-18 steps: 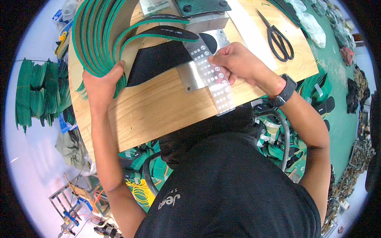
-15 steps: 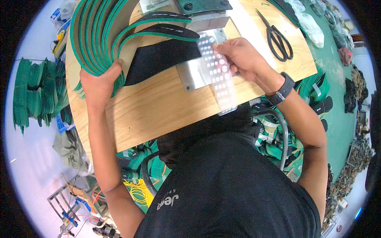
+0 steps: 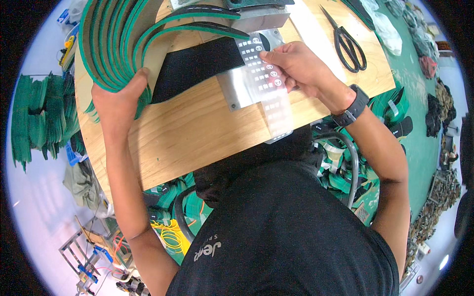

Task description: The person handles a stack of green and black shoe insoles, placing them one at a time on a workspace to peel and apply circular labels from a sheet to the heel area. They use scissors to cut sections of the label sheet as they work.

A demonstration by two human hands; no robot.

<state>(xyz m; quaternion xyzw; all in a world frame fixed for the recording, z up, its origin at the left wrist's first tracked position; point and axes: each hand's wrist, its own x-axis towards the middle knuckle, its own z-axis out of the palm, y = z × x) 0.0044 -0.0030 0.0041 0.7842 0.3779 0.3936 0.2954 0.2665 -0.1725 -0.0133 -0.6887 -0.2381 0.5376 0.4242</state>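
My left hand (image 3: 118, 101) is closed around a thick bundle of curved insoles (image 3: 106, 44), green-edged with tan undersides. Two of them fan out to the right, dark side up. Beneath these a black insole (image 3: 197, 69) lies flat, its right end on a shiny metal plate (image 3: 237, 93). Between thumb and fingers my right hand (image 3: 298, 69) pinches a clear film strip (image 3: 276, 108) printed with rows of small white marks. The strip's upper part lies across the right end of the black insole; its lower end hangs over the table's front edge.
A press-like machine with a metal block (image 3: 259, 20) stands just beyond the plate. Black-handled scissors (image 3: 348, 47) lie at the right of the wooden table (image 3: 197, 143). Stacked green insoles (image 3: 42, 116) stand to the left; more lie below the table beside a grey chair frame (image 3: 353, 167).
The film strip has shifted left and up over the black insole's end, and its marks are sharper. My right hand moved slightly with it. The left hand still grips the bundle, a little farther left.
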